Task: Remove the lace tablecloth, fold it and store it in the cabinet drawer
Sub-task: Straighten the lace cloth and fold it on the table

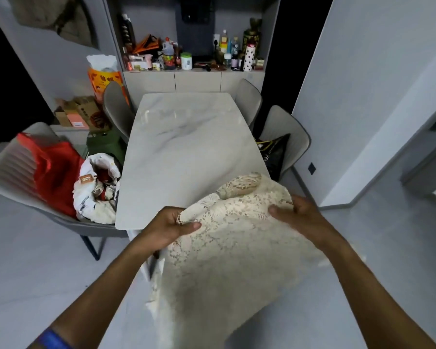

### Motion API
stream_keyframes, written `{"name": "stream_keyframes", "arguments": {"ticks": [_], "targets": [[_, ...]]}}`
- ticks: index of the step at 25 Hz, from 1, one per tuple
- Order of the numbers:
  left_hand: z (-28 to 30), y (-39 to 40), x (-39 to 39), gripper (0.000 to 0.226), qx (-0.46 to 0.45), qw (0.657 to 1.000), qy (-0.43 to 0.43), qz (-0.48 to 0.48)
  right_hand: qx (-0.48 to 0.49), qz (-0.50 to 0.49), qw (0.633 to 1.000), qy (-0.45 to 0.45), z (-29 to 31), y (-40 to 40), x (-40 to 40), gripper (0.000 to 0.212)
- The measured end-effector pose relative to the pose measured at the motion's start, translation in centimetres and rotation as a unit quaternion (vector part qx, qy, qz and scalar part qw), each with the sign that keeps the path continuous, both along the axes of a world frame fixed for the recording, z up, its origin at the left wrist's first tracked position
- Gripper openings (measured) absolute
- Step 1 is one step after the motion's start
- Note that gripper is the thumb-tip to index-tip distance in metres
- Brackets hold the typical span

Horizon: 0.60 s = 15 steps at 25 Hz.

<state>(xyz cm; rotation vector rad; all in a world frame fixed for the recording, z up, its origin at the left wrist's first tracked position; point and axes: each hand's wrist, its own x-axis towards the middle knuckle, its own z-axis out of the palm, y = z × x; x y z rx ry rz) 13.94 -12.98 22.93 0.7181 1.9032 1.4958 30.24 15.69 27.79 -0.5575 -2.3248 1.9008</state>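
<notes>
Marble desk (186,147) mostly bare; lace tablecloth (237,248) hangs off its near right corner, left hand (170,229) and right hand (300,215) each in closed grip on it.

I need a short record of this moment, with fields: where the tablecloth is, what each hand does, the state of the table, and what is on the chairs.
tablecloth: lace tablecloth mostly off the table, hanging down at the near end; one bunched part rests on the near right corner
left hand: left hand shut on the cloth's left edge
right hand: right hand shut on its right edge
table: marble table top bare beyond the cloth
chairs: red bag and white bag on the left chair; black bag on the right chair
</notes>
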Motion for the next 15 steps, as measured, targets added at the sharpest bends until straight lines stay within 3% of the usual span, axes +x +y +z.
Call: {"name": "stream_keyframes", "arguments": {"ticks": [2, 3, 4, 5, 7, 8, 10, 12, 14, 15], "targets": [[2.5, 0.2, -1.1, 0.01, -0.003, 0.999, 0.045, -0.004, 0.016, 0.081, 0.989, -0.124, -2.2, -0.4, 3.1, 0.054], [3.5, 0.7, -1.5, 0.006, 0.007, 0.997, 0.074, 0.015, 0.045, 0.089, 0.978, -0.183, -3.5, -1.5, 4.2, 0.053], [4.4, 1.4, -1.9, 0.017, 0.015, 0.992, 0.114, 0.056, 0.054, 0.083, 0.972, -0.214, -4.6, -3.0, 4.7, 0.043], [5.2, 2.2, -2.0, 0.027, -0.002, 0.979, 0.172, 0.111, 0.021, 0.064, 0.975, -0.213, -5.4, -4.6, 4.5, 0.033], [5.8, 2.6, -1.2, 0.056, -0.107, 0.925, 0.286, 0.225, -0.148, 0.0, 0.978, -0.145, -5.6, -8.2, 2.6, 0.029], [5.3, 1.8, -0.4, 0.068, -0.119, 0.907, 0.296, 0.276, -0.236, -0.043, 0.964, -0.111, -5.1, -10.1, 1.0, 0.028], [2.8, -1.7, 3.3, 0.062, -0.024, 0.918, 0.222, 0.328, -0.388, -0.125, 0.91, -0.079, -3.8, -13.6, -2.5, 0.023], [-1.3, -6.5, 8.6, 0.045, 0.049, 0.944, 0.084, 0.315, -0.493, -0.178, 0.849, -0.07, -2.8, -17.0, -5.2, 0.022], [-4.6, -10.1, 13.4, 0.062, 0.006, 0.98, -0.021, 0.2, -0.538, -0.22, 0.813, -0.045, -2.0, -19.0, -6.9, 0.021], [-6.1, -11.1, 15.1, 0.077, -0.046, 0.99, -0.017, 0.132, -0.543, -0.236, 0.805, -0.035, -1.7, -19.8, -7.3, 0.022]]}}
